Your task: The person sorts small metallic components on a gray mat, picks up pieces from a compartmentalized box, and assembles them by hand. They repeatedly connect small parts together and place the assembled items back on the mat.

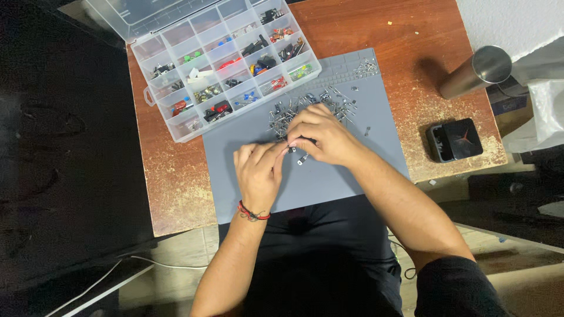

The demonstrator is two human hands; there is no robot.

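Observation:
My left hand (258, 170) and my right hand (320, 134) meet over a grey work mat (364, 152), fingertips pinched together on a small dark electronic part (292, 149). A second small part (303, 159) lies on the mat just below my fingers. A heap of small metal-legged parts (299, 108) is spread on the mat right behind my right hand. I wear a red and black band on the left wrist.
An open clear plastic organiser box (223, 70) with several compartments of coloured parts sits at the back left. A metal cylinder (477, 71) and a small black box (455, 140) stand to the right on the worn wooden table (170, 182). A few more parts (366, 67) lie at the mat's far corner.

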